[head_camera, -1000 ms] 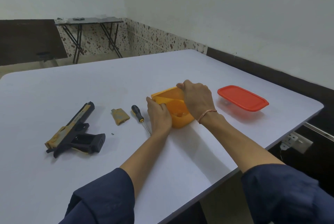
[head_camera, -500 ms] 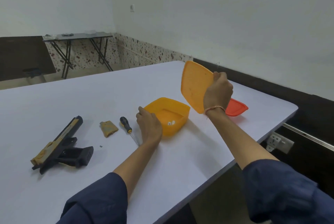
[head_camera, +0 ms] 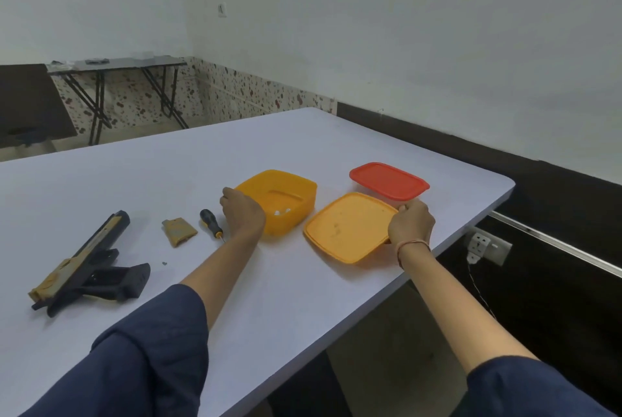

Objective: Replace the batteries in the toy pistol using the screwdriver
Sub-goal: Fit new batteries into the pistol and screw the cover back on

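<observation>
The toy pistol [head_camera: 84, 268] lies on its side at the left of the worktop [head_camera: 303, 282], well apart from both hands. To its right lie a tan cover [head_camera: 178, 231] and the screwdriver [head_camera: 211, 224]. The left hand [head_camera: 243, 216] has its grip curled on the near wall of the open yellow box [head_camera: 296, 194]. The right hand [head_camera: 411, 223] has its grip pinching the edge of the yellow lid [head_camera: 346, 226], just before the red container [head_camera: 388, 180].

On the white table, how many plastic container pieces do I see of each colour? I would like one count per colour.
Yellow: 2, the open box and the loose lid.
Red: 1, the red lid.
Total: 3.
</observation>
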